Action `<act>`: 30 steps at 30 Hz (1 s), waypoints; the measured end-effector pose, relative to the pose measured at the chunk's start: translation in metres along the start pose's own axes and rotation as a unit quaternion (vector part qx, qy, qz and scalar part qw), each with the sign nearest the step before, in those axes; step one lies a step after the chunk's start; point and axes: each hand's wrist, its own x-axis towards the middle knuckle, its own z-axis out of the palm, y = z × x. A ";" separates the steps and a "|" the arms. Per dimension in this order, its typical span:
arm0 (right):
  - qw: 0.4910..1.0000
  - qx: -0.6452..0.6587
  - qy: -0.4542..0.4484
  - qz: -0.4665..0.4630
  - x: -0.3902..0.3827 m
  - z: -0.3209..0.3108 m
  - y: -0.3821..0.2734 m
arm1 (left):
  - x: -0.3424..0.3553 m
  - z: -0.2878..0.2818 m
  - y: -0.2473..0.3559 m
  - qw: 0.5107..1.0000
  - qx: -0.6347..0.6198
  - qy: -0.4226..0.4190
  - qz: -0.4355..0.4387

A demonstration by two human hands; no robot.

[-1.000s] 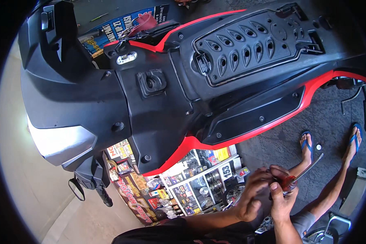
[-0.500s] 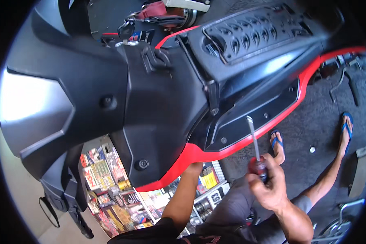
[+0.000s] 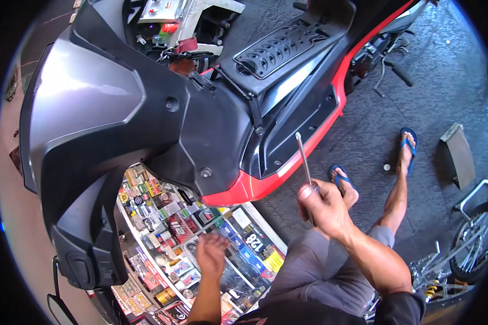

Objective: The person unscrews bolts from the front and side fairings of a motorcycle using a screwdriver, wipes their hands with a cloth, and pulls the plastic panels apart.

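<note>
My right hand [image 3: 330, 210] is closed round the red handle of a screwdriver [image 3: 302, 154], its metal shaft pointing up and away from me. The tip shows in front of the black footboard panel [image 3: 303, 127] of a scooter; whether it touches cannot be told. My left hand [image 3: 212, 254] hangs lower, apart from the scooter, holding nothing, with its fingers loosely extended. The scooter's body [image 3: 211, 132] is dark grey and black with a red lower trim [image 3: 249, 189]. Recessed fasteners show on the front cover, one screw [image 3: 205, 172] near the red corner.
Beneath my left hand stands a glass display case [image 3: 173, 233] packed with small boxes and parts. A wire-spoked wheel [image 3: 474, 241] is at the right edge. A grey ramp-like block [image 3: 458, 156] lies on the dark floor. A mirror [image 3: 60, 309] sticks out at lower left.
My left hand has come out from behind the red trim and moved down and left. The screwdriver stays in my right hand, shifted left. My view has shifted, showing more floor and display case.
</note>
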 end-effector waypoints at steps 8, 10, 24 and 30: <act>0.983 0.161 0.086 -0.012 0.018 -0.036 0.034 | -0.022 0.109 -0.003 0.673 0.518 0.052 0.526; 0.974 0.190 0.122 -0.025 0.024 -0.039 0.046 | -0.009 0.137 -0.022 0.672 0.436 0.025 0.598; 0.960 0.210 0.178 0.048 0.012 -0.097 0.090 | 0.081 0.236 -0.034 0.517 0.408 -0.460 0.596; 0.965 0.182 0.179 0.056 0.015 -0.096 0.090 | 0.052 0.236 -0.022 0.528 0.650 -0.217 0.501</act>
